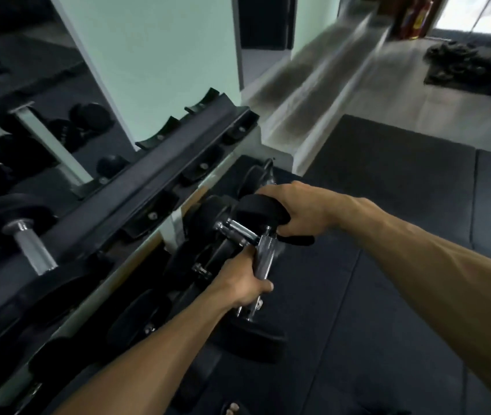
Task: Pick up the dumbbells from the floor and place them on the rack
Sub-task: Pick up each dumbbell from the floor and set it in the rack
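Observation:
A black dumbbell with a chrome handle (263,259) hangs above the floor mat beside the rack. My left hand (244,286) grips its chrome handle. My right hand (301,211) curls over the upper black head (260,209); the lower head (256,339) points toward me. The black dumbbell rack (148,181) runs diagonally on the left, with empty saddles along its top tier. One dumbbell (25,232) lies on the rack at the left. More dumbbells (208,223) sit low by the rack, right behind the one I hold.
Black rubber mats (403,235) cover the floor on the right. A pale green pillar (154,55) stands behind the rack, with a mirror (28,85) to its left. A concrete step (313,100) rises at the back. A dark heap (465,64) lies far right.

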`<action>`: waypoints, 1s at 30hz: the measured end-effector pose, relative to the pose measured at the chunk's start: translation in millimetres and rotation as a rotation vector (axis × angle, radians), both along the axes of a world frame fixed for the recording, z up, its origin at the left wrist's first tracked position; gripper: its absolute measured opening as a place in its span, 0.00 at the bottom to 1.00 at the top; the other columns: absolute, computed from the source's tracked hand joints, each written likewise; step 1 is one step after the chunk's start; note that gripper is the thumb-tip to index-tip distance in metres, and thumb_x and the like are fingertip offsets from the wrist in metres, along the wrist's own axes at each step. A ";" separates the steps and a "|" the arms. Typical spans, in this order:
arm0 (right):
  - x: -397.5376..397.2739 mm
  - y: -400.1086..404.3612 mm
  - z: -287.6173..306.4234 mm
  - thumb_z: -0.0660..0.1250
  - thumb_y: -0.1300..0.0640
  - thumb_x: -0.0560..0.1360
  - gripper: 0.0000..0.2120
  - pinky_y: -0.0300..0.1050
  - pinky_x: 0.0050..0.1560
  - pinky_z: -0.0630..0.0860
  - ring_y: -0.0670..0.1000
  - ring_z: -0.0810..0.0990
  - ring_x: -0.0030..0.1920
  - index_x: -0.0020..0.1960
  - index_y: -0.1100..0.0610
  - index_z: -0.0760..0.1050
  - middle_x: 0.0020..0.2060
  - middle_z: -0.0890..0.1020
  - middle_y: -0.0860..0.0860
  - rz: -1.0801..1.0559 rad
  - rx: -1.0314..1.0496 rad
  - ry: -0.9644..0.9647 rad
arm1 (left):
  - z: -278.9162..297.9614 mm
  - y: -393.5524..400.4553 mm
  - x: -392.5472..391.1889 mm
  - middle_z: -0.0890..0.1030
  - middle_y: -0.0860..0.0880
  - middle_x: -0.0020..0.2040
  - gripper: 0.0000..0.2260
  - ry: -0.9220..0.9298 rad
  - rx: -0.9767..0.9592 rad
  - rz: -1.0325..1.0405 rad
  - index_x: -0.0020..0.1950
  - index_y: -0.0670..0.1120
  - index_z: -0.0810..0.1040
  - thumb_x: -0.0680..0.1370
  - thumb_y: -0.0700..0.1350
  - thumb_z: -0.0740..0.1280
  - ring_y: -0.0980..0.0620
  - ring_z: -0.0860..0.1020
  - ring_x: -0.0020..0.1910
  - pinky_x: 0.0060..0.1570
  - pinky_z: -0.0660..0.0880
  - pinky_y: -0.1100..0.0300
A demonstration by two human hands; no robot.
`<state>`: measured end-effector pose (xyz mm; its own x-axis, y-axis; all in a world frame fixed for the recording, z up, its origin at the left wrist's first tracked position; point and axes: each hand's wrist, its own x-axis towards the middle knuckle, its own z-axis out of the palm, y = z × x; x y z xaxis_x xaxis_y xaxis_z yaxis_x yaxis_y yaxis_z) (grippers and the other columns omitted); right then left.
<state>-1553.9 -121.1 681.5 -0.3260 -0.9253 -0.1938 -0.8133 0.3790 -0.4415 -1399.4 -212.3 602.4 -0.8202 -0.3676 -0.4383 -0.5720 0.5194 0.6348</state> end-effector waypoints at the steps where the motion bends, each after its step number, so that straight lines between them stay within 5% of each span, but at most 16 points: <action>1: -5.2 -16.9 7.5 0.72 0.59 0.67 0.27 0.46 0.50 0.77 0.50 0.80 0.50 0.64 0.49 0.71 0.50 0.81 0.47 0.026 -0.010 0.002 | 7.1 -14.4 -3.6 0.78 0.50 0.57 0.30 0.006 -0.010 0.018 0.68 0.52 0.67 0.69 0.47 0.75 0.48 0.78 0.54 0.56 0.74 0.55; 7: -30.7 -115.4 42.5 0.71 0.59 0.68 0.28 0.45 0.48 0.77 0.50 0.80 0.49 0.66 0.50 0.70 0.51 0.81 0.48 0.197 -0.052 0.041 | 36.6 -90.5 -17.3 0.78 0.52 0.51 0.25 0.025 -0.024 0.193 0.63 0.50 0.68 0.70 0.47 0.74 0.52 0.78 0.49 0.46 0.74 0.61; 11: -46.6 -192.9 49.6 0.71 0.60 0.68 0.24 0.47 0.48 0.75 0.52 0.79 0.52 0.62 0.52 0.71 0.52 0.80 0.49 0.371 -0.043 0.081 | 44.6 -136.5 -24.5 0.77 0.49 0.56 0.24 0.004 -0.036 0.344 0.61 0.47 0.68 0.70 0.48 0.74 0.51 0.76 0.50 0.45 0.72 0.62; 16: -53.5 -289.8 57.6 0.71 0.57 0.69 0.25 0.43 0.48 0.71 0.52 0.78 0.52 0.65 0.52 0.71 0.53 0.81 0.50 0.622 -0.082 0.096 | 56.5 -186.5 -30.0 0.74 0.47 0.63 0.34 0.027 -0.009 0.593 0.74 0.47 0.60 0.73 0.46 0.72 0.53 0.74 0.53 0.49 0.70 0.63; 20: -46.6 -358.2 54.9 0.71 0.56 0.69 0.25 0.47 0.53 0.76 0.53 0.80 0.53 0.66 0.51 0.71 0.54 0.82 0.50 0.787 -0.090 0.090 | 48.8 -224.8 -33.8 0.76 0.49 0.50 0.28 0.065 -0.010 0.805 0.66 0.44 0.65 0.71 0.46 0.74 0.52 0.75 0.46 0.39 0.71 0.63; 23: -40.3 -398.6 46.1 0.70 0.58 0.69 0.28 0.50 0.53 0.77 0.52 0.79 0.51 0.67 0.48 0.69 0.52 0.81 0.48 0.874 -0.049 0.077 | 39.9 -246.9 -32.8 0.77 0.48 0.50 0.21 0.072 -0.013 0.920 0.58 0.45 0.68 0.70 0.45 0.73 0.50 0.77 0.46 0.41 0.72 0.61; 27: -33.3 -436.8 36.5 0.71 0.60 0.69 0.31 0.51 0.53 0.78 0.51 0.79 0.51 0.69 0.46 0.67 0.52 0.80 0.48 0.956 -0.010 0.061 | 30.5 -268.8 -32.2 0.77 0.48 0.49 0.21 0.085 -0.004 1.009 0.57 0.45 0.68 0.70 0.44 0.73 0.51 0.76 0.46 0.36 0.69 0.63; 30: -33.5 -457.7 23.0 0.72 0.59 0.69 0.31 0.50 0.53 0.79 0.51 0.79 0.50 0.69 0.45 0.66 0.51 0.80 0.47 0.977 0.012 0.036 | 21.8 -282.6 -33.0 0.77 0.48 0.50 0.21 0.078 -0.001 1.041 0.58 0.45 0.69 0.70 0.44 0.73 0.50 0.77 0.47 0.42 0.71 0.61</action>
